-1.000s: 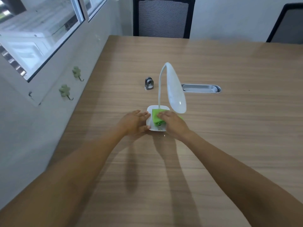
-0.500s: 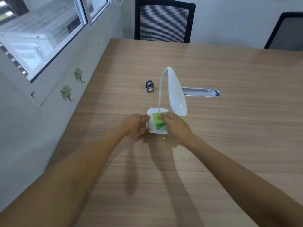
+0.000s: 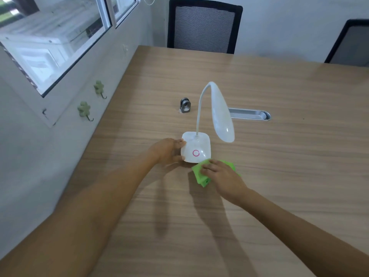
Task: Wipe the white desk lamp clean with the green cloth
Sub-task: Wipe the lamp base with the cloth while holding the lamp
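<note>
The white desk lamp [image 3: 197, 145] stands on the wooden table [image 3: 279, 156], its curved neck rising from a square base with a pink ring and its head bent down to the right. My left hand [image 3: 169, 150] grips the left edge of the base. The folded green cloth [image 3: 199, 173] lies on the table just in front of the base's near right corner. My right hand [image 3: 221, 174] rests on top of the cloth with fingers curled over it, covering its middle.
A small grey metal object [image 3: 185, 105] stands behind the lamp. A silver cable slot [image 3: 249, 114] is set into the table to the right. Two black chairs [image 3: 203, 27] stand at the far edge. A wall with two hooks [image 3: 84, 109] and a window runs along the left.
My right hand has slid the green cloth off the top of the lamp base onto the table in front of it, uncovering the pink ring. My left hand still holds the base.
</note>
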